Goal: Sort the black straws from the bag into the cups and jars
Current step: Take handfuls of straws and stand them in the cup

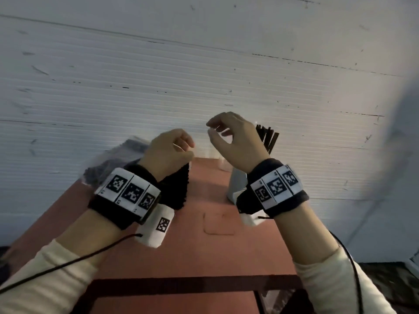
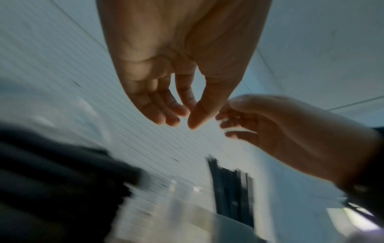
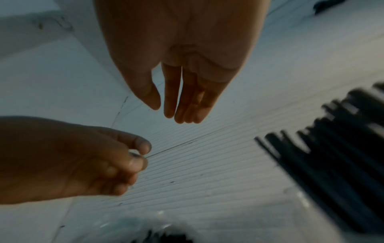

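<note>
My left hand (image 1: 181, 150) hovers above the reddish table (image 1: 204, 250), fingers loosely curled, thumb tip close to the fingertips (image 2: 176, 118); nothing shows between them. My right hand (image 1: 217, 130) floats just to its right, fingers relaxed and nearly straight (image 3: 182, 115), empty. A dense black bundle of straws (image 1: 178, 191) stands right under my left wrist. Behind my right hand, more black straws (image 1: 268, 138) (image 3: 332, 164) rise from a container hidden by that hand. The clear bag of black straws (image 1: 122, 159) lies at the table's far left, behind my left hand.
A pale container (image 1: 235, 186) stands below my right wrist, and blurred clear glassware (image 1: 217, 159) sits between the hands at the table's far edge. A white ribbed wall (image 1: 204, 75) rises behind the table. Cables trail from both wristbands.
</note>
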A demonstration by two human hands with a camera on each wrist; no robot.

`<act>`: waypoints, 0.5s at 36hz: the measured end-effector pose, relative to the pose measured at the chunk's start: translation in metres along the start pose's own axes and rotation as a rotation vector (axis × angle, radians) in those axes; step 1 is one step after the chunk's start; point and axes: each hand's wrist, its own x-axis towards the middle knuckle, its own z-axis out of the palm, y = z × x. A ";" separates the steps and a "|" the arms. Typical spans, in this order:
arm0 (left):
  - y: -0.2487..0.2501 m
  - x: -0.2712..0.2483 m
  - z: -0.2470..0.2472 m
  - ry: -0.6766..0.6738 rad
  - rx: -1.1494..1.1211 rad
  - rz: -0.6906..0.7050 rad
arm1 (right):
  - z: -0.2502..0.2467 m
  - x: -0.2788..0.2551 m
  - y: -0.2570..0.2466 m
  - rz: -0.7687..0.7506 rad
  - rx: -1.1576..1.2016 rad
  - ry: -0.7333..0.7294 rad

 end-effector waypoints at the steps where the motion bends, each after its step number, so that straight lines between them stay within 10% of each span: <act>1: -0.005 -0.001 -0.010 0.038 0.027 -0.007 | 0.009 -0.001 -0.004 0.017 0.030 -0.046; 12: -0.081 -0.005 -0.058 -0.087 0.258 -0.095 | 0.095 -0.007 -0.036 0.022 -0.107 -0.606; 18: -0.081 -0.004 -0.074 0.007 0.169 -0.131 | 0.120 -0.010 -0.032 0.029 -0.174 -0.636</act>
